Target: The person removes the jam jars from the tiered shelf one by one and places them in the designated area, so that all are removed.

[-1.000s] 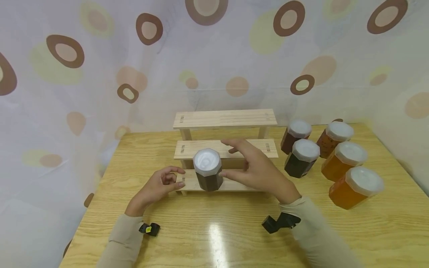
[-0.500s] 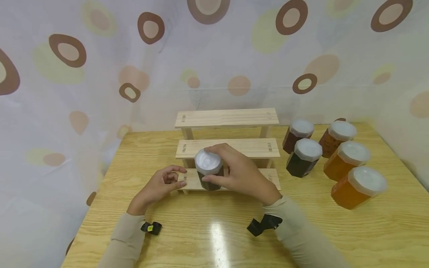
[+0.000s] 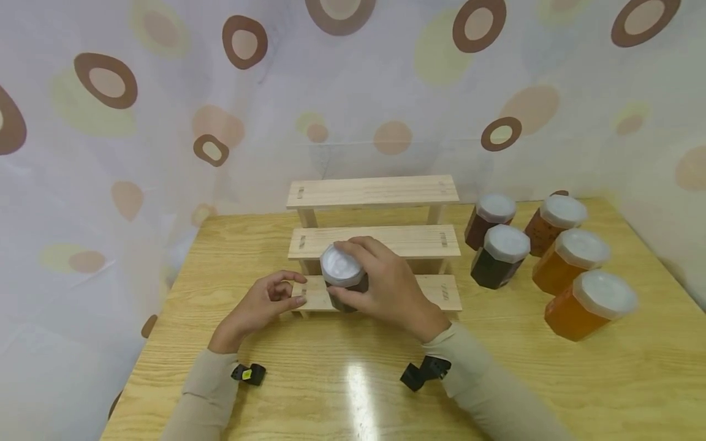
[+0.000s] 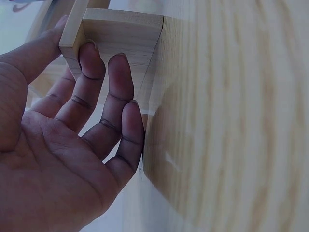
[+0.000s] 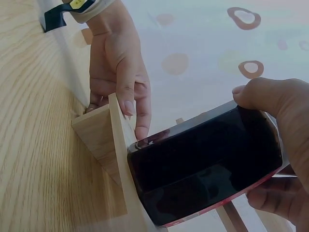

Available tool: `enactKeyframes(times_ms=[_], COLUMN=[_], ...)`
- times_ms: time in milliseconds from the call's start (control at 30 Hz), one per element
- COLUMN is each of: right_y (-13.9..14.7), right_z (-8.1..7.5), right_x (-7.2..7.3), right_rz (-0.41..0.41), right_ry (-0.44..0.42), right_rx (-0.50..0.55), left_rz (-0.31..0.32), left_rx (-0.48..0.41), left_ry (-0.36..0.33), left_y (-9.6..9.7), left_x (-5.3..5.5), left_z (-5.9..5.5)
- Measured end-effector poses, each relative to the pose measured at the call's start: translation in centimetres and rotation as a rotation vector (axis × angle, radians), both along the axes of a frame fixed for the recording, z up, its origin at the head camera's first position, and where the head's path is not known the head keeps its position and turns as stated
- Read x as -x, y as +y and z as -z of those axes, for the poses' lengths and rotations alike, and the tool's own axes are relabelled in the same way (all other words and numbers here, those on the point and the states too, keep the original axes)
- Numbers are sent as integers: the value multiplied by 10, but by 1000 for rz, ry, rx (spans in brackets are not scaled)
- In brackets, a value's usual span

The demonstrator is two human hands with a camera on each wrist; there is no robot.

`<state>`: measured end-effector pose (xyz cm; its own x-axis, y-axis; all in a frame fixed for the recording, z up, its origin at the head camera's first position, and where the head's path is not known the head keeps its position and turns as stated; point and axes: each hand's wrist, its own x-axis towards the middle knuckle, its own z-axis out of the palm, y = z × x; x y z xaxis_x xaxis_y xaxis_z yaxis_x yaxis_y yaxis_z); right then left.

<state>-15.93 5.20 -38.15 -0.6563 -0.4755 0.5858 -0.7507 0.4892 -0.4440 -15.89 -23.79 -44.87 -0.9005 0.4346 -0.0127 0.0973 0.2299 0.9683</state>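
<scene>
A three-step wooden shelf stands on the table. My left hand holds the left end of its lowest board, thumb and index finger at the board's edges. The other fingers curl loosely beside the support below. My right hand grips a dark-filled jar with a white lid, thumb on the near side and fingers over the far side. In the right wrist view the jar's base meets the lowest board, left of its middle in the head view.
To the right of the shelf stand several lidded jars: two dark ones, a reddish-brown one and two amber ones. A patterned curtain hangs behind the wooden table.
My right hand has moved left and closed around the dark jar, which had stood free of its fingers. The jar is nearly in the same place. My left hand has stayed put.
</scene>
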Motion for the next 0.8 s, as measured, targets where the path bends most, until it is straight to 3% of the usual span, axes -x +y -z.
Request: enactKeyframes(times_ms=[267,800], right_y=[12,60], right_z=[-4,-22], right_x=[-4,-11], right_rz=[-23,31], right_ry=[-43,5], right_rx=[43,94], left_rz=[-3,2], left_rx=[-1,16], left_ry=[-9,-10], left_y=[0,-1], left_x=[1,0], left_z=[0,1])
